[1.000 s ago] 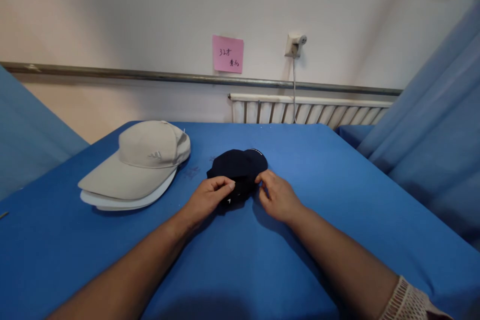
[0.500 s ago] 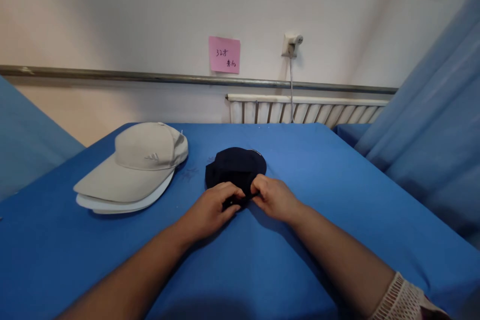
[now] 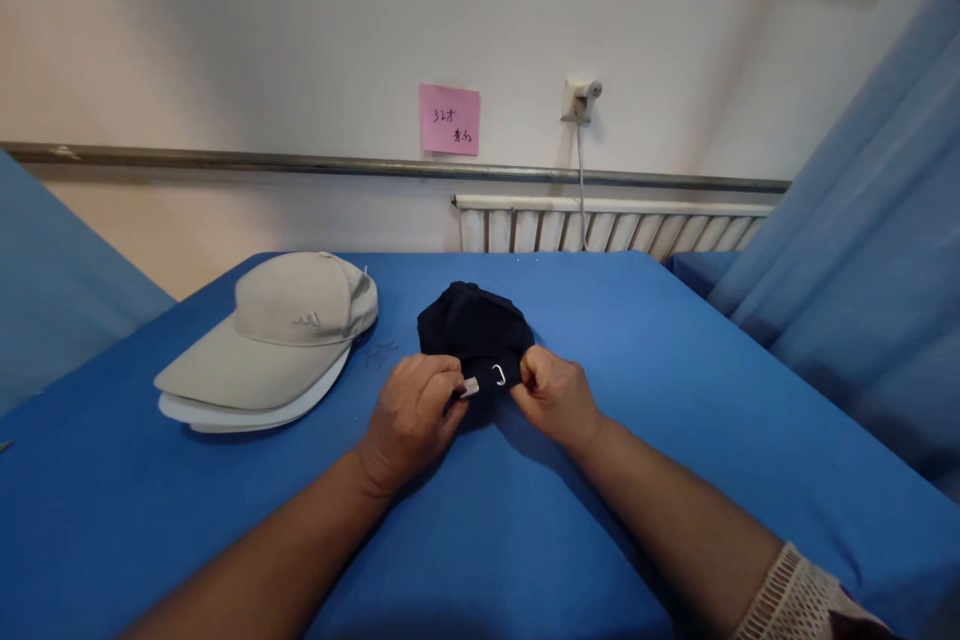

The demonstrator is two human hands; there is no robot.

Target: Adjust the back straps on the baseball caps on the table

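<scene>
A dark navy baseball cap [image 3: 476, 320] rests on the blue-covered table in front of me, its back strap facing me. My left hand [image 3: 420, 410] is closed on the left side of the strap, beside a small silver metal clasp [image 3: 470, 387]. The right end of the strap is pinched by my right hand [image 3: 555, 395], its fingers closed. Between the hands a metal loop [image 3: 499, 375] shows on the strap. The cap's brim is hidden behind its crown.
On the left lies a stack of light caps, a beige cap [image 3: 289, 320] on top. The blue table cover [image 3: 637, 400] reaches back toward a white radiator [image 3: 555, 225]. A pink note [image 3: 450, 120] and a socket [image 3: 579, 102] are on the wall. Blue curtains [image 3: 862, 190] hang on both sides.
The cap's crown has risen and opened up, and its back strap with the metal clasp and loop has come into view. My hands have moved apart along the strap.
</scene>
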